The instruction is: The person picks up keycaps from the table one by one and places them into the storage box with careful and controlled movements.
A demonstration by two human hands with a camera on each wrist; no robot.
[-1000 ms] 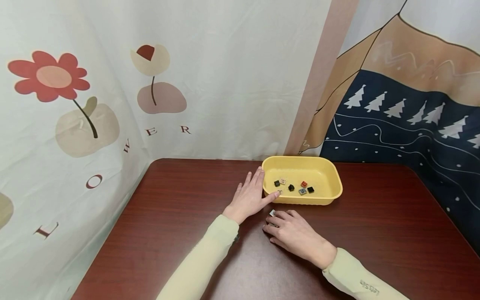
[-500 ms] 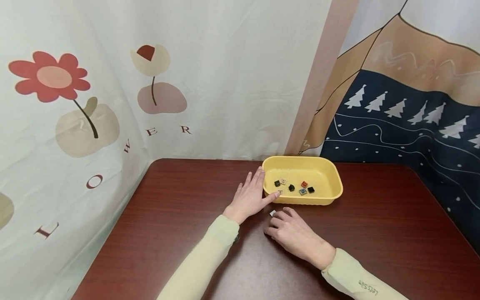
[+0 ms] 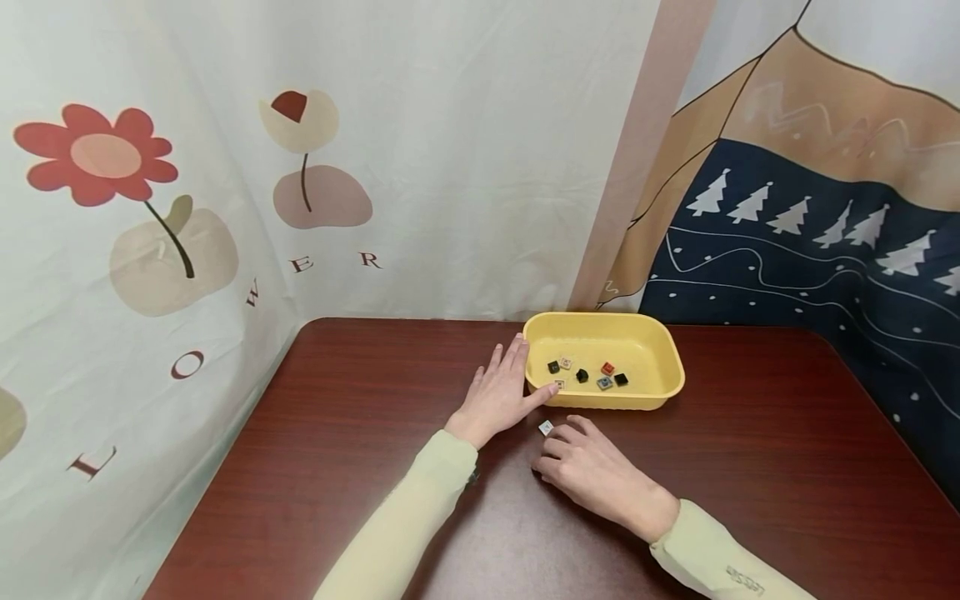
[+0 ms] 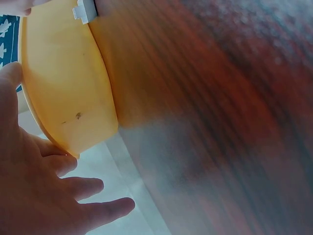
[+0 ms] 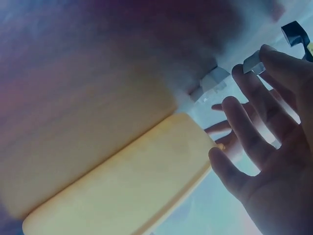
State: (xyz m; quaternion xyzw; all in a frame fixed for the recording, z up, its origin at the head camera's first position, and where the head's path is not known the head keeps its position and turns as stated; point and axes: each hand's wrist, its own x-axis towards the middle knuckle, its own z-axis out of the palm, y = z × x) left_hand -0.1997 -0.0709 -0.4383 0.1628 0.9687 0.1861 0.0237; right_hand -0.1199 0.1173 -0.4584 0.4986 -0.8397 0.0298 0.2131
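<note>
A yellow tub (image 3: pixel 663 367) stands at the back of the table. My left hand (image 3: pixel 491 400) rests along its left end, fingers straight, thumb over the front rim. In front of the tub lies a small white square piece (image 3: pixel 546 427), also seen in the left wrist view as a pale block (image 4: pixel 87 11) with clear prongs. Just right of it is my right hand (image 3: pixel 596 475), fingers bent downward. The right wrist view shows its thumb and forefinger pinching another small pale block (image 5: pixel 252 62), hidden from the head view.
Inside the tub lie several small square pieces, among them a red one (image 3: pixel 607 367), a grey-blue one (image 3: pixel 604 383) and a black one (image 3: pixel 621 379). The brown table (image 3: pixel 772 433) meets printed curtains (image 3: pixel 450 167) at the back and sides.
My right hand has shifted slightly right with its fingers drawn in, showing more of the white piece in front of the tub. The left hand has kept its place on the tub.
</note>
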